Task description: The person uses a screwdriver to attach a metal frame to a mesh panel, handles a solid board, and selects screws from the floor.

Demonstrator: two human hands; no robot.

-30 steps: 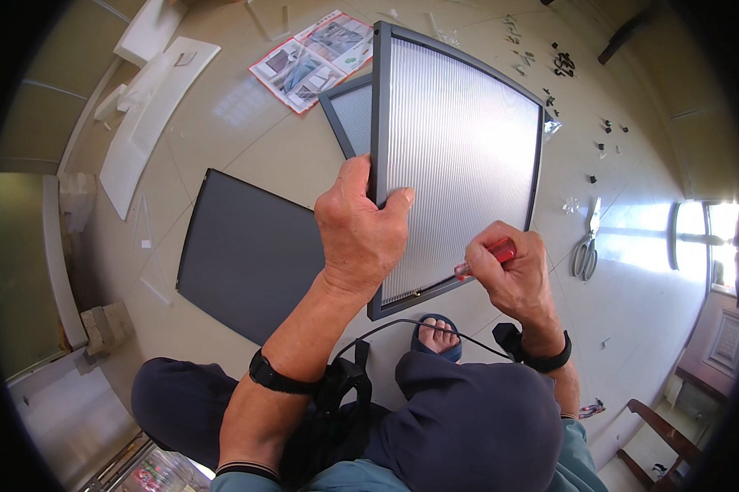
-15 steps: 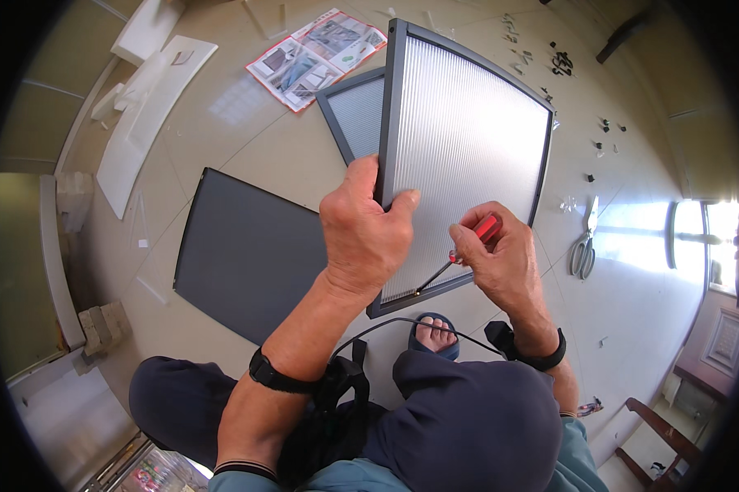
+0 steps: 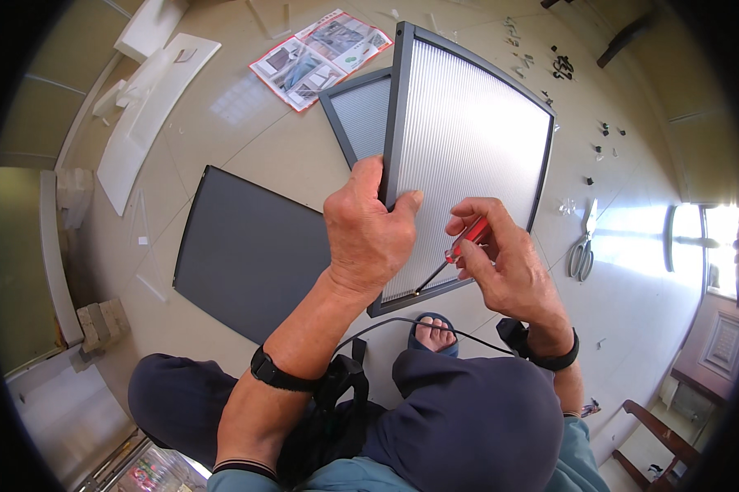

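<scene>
A framed panel (image 3: 473,123) with a dark grey rim and a ribbed translucent sheet stands tilted in front of me. Gripping its left rim is my left hand (image 3: 372,220), thumb over the front. My right hand (image 3: 504,258) holds a screwdriver (image 3: 465,243) with a red handle, its thumb and fingers round the handle. The screwdriver's dark shaft slants down to the left, and its tip meets a small brassy spot on the lower rim. A screw there is too small to make out. Behind the framed panel lies a second ribbed panel (image 3: 359,115), partly hidden.
A plain dark grey panel (image 3: 246,254) lies on the floor to the left. A printed sheet (image 3: 320,59) is beyond it. Scissors (image 3: 583,246) and scattered small black fittings (image 3: 563,67) lie to the right. White foam pieces (image 3: 152,115) stand at the far left.
My right hand's fingers have loosened and shifted along the screwdriver handle, showing more of it. The screwdriver tip stays at the lower rim. My left hand keeps its grip.
</scene>
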